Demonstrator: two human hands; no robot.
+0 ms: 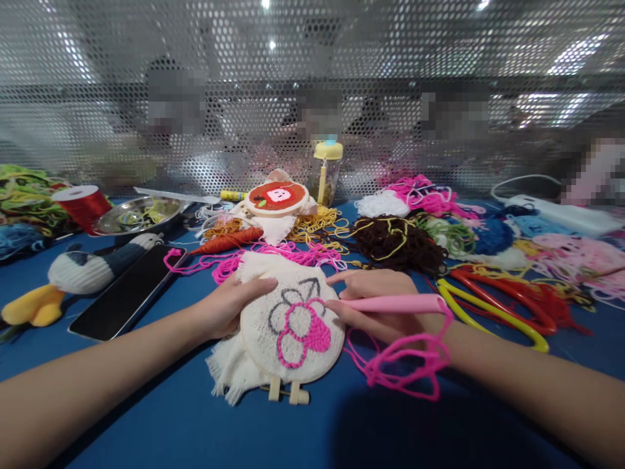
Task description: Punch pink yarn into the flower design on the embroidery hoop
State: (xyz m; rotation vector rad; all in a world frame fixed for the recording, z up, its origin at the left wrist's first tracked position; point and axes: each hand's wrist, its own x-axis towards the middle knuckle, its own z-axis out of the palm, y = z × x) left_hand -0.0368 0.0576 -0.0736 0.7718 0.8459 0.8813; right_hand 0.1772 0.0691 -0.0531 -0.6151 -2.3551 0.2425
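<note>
My left hand (234,301) grips the left edge of an embroidery hoop (254,355), its thumb lying on the stretched white cloth (261,326). Drawn on the cloth is a dark outline of a bunch of round shapes with leaves; pink yarn loops fill one round and edge others. A pink punch needle (390,303) is held in my right hand (383,293), its tip end at the right side of the design. Bright pink yarn (405,365) runs from the tool's back end into a loose tangle beside the hoop. The needle's point is hidden by my fingers.
Behind the hoop lie heaps of yarn, including a dark brown pile (398,241). A finished red hoop (276,197) and a yellow-lidded bottle (328,169) stand near the perforated metal screen (234,52). Leftward are a phone (129,293), a plush toy (81,273) and a metal dish (110,225).
</note>
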